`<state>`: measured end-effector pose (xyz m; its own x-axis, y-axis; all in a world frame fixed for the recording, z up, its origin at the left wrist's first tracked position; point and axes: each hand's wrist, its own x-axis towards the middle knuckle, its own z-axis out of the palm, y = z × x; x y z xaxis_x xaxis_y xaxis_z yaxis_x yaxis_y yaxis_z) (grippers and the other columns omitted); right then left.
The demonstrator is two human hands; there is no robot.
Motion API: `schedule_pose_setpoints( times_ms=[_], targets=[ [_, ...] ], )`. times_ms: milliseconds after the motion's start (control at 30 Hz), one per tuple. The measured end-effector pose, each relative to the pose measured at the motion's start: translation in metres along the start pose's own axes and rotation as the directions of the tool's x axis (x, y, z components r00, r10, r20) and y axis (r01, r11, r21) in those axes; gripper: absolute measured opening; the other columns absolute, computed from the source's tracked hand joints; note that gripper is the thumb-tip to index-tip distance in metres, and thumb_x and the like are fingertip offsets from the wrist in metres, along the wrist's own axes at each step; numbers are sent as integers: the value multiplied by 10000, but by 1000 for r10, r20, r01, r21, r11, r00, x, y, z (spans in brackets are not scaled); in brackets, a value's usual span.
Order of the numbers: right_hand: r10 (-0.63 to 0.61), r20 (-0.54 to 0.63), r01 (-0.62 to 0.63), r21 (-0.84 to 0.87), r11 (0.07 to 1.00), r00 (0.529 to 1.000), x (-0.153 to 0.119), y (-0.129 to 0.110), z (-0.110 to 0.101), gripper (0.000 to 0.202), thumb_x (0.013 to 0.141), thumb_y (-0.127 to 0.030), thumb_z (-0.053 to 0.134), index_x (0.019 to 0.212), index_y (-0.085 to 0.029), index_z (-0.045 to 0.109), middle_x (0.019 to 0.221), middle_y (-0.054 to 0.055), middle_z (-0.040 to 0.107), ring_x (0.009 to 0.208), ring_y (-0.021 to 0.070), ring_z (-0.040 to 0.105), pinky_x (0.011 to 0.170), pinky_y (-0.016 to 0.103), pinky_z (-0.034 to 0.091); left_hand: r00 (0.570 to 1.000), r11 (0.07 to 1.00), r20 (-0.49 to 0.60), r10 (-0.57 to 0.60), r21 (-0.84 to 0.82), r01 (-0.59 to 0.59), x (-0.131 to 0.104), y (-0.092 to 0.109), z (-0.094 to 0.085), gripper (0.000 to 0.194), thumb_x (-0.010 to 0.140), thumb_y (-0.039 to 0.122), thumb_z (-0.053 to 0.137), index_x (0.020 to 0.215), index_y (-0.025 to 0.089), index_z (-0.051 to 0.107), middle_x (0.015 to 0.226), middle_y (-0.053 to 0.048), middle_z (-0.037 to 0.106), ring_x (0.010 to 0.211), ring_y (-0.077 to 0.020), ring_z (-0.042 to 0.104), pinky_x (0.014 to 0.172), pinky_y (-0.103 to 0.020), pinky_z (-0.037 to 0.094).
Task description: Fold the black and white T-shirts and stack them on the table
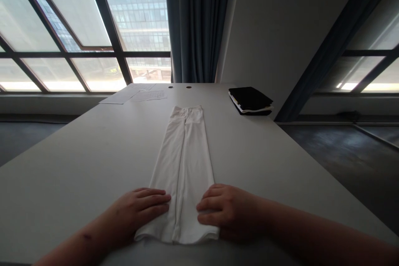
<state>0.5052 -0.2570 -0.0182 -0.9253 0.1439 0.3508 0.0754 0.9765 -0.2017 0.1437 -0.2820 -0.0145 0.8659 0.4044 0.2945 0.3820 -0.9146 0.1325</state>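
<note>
White trousers (197,153) lie lengthwise on the white table (102,153), the waistband at the far end and the leg hems toward me. Both legs are laid out flat side by side. My left hand (141,208) rests on the left leg near its hem, fingers stretched out over the cloth. On the right leg, also close to the hem, lies my right hand (222,210) with its fingers extended on the fabric. Its thumb is hidden. Neither hand is seen gripping the cloth.
A black folder (251,97) with papers inside lies near the table's right edge. Loose paper sheets (124,93) are at the far left. Two small round table inserts (188,87) sit at the back, before a dark blue curtain (198,25) and windows.
</note>
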Motion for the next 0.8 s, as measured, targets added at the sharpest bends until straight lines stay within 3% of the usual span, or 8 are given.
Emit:
schedule_pose_setpoints(
  times_ms=[167,300,367,433,533,600,667,800],
  targets=[
    [-9,-131,35,197,980,991,3,-6,-12,217,1009,-292,514,1058,-184,696,846,89,744,741,197,682,746,330,535,993,1000,-119,-10,19,13,11,26,-11,239,1076,267,430,1208,220,623,1040,-99,786,904,-211,743,769,-295,578],
    [254,-251,-175,301,938,934,1,7,-20,287,1070,-337,490,865,-209,644,737,47,667,655,153,610,654,269,471,970,994,-240,-46,86,69,22,9,-14,201,1070,302,453,1050,230,639,892,-66,755,735,-181,707,669,-274,527],
    [459,-306,-369,307,877,834,1,21,-20,391,1076,-396,499,736,-217,570,648,0,570,594,135,530,609,263,424,957,977,-244,-159,104,189,28,-14,-13,215,1056,323,486,964,234,658,812,-48,735,690,-176,691,648,-267,508],
    [642,-329,-558,321,765,692,1,37,-18,464,1065,-464,515,670,-220,511,602,-30,490,567,129,473,578,265,388,926,932,-171,-337,78,354,34,-41,-8,278,1042,407,517,880,234,664,716,-24,693,629,-173,656,618,-268,486],
    [778,-307,-720,300,626,549,0,56,-13,329,1021,-429,582,779,-207,614,670,-24,566,627,149,530,638,279,429,829,831,-49,-556,-5,557,39,-76,1,304,982,510,562,965,245,709,742,-10,700,630,-176,639,640,-281,493],
    [786,-315,-761,230,607,532,-3,63,-11,166,955,-335,661,1040,-197,697,825,8,668,744,183,604,745,311,484,783,783,-33,-621,-62,619,39,-89,6,346,959,527,573,1107,252,723,857,-22,734,712,-187,665,717,-300,523],
    [768,-318,-770,150,620,556,-7,65,-9,382,899,-256,707,1273,-191,666,973,48,712,882,222,644,855,355,512,769,767,-37,-639,-103,633,38,-93,9,377,961,533,571,1159,251,725,928,-33,738,774,-194,675,787,-316,537],
    [719,-249,-737,28,675,649,-11,64,-6,314,920,-193,676,1232,-189,704,1111,98,728,1052,268,648,1004,428,499,785,785,-61,-617,-122,607,38,-92,9,353,977,519,564,1107,244,743,945,-38,723,820,-196,673,873,-335,539]
  ],
)
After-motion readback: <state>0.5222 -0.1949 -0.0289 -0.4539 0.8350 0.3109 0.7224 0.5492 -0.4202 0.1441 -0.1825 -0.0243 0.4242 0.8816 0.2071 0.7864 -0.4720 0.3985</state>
